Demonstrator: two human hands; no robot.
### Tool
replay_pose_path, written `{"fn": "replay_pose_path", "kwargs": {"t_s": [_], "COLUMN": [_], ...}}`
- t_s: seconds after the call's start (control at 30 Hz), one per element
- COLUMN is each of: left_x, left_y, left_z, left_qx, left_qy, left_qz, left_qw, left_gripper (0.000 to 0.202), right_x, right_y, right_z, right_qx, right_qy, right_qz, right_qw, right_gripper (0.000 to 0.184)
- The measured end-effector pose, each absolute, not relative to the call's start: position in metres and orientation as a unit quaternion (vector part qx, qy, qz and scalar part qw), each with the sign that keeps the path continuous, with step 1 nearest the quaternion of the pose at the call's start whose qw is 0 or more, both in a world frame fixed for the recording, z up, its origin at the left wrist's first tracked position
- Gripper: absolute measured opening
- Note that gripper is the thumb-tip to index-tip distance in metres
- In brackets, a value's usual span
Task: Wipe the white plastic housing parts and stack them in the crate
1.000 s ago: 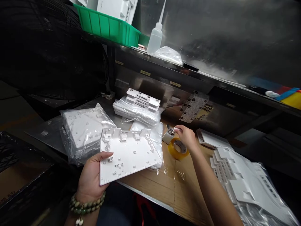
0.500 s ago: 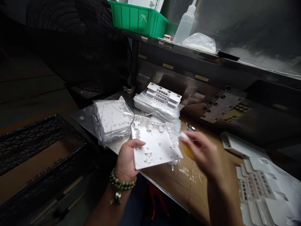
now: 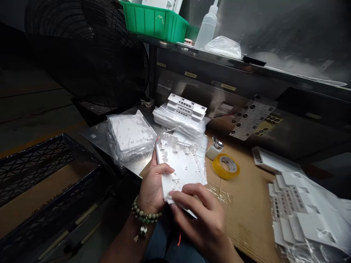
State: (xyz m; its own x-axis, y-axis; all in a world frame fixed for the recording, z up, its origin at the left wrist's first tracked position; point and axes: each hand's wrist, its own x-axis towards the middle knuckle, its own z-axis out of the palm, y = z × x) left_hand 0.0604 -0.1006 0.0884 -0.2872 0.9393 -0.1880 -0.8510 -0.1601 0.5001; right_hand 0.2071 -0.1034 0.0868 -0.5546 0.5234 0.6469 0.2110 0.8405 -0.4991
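A big black fan [image 3: 90, 51] fills the far left, and a black crate [image 3: 41, 182] sits low at the near left. A metal shelf [image 3: 246, 69] runs across the far side; on it stand a green bin [image 3: 153, 23], a squeeze bottle [image 3: 206, 27] and a crumpled clear bag [image 3: 223, 46]. The workbench [image 3: 246, 204] below is covered with brown cardboard.

At the near right edge lies a heap of white plastic parts [image 3: 301, 215], some in clear wrap. Farther back near the middle is a stack of bagged white parts [image 3: 182, 115], and to its left a bagged white panel [image 3: 131, 133]. A label sheet [image 3: 251, 117] leans against the far wall to the right.

The white plastic plate [image 3: 182, 166] is held over the near edge of the workbench, ribbed side up, just in front of the person. The left hand [image 3: 153, 186] grips its left edge, thumb on top and fingers underneath. The right hand [image 3: 203, 215] is at the plate's near corner, fingers curled and fingertips pressing on the surface; whether it pinches anything small cannot be told.

Right of the plate, well clear of both hands, a roll of yellow tape [image 3: 226, 166] lies flat, with a small metal-capped dispenser [image 3: 215, 149] just beyond it.
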Motion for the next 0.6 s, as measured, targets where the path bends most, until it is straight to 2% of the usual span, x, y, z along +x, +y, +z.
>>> {"fn": "replay_pose_path", "kwargs": {"t_s": [0.13,0.47,0.6], "left_x": [0.061,0.064,0.055], "left_y": [-0.103,-0.104,-0.099], "left_z": [0.089,0.093,0.087], "left_qx": [0.079,0.074,0.053], "left_qy": [0.281,0.277,0.285], "left_qz": [0.754,0.744,0.730], "left_qw": [0.588,0.604,0.619], "left_gripper": [0.109,0.110,0.112], "right_x": [0.205,0.203,0.223], "right_y": [-0.111,-0.116,-0.107], "right_z": [0.086,0.083,0.080], "right_qx": [-0.197,-0.219,-0.287], "right_qy": [-0.862,-0.847,-0.827], "right_qz": [0.162,0.189,0.208], "right_qw": [0.437,0.447,0.437], "right_gripper": [0.025,0.022,0.021]}}
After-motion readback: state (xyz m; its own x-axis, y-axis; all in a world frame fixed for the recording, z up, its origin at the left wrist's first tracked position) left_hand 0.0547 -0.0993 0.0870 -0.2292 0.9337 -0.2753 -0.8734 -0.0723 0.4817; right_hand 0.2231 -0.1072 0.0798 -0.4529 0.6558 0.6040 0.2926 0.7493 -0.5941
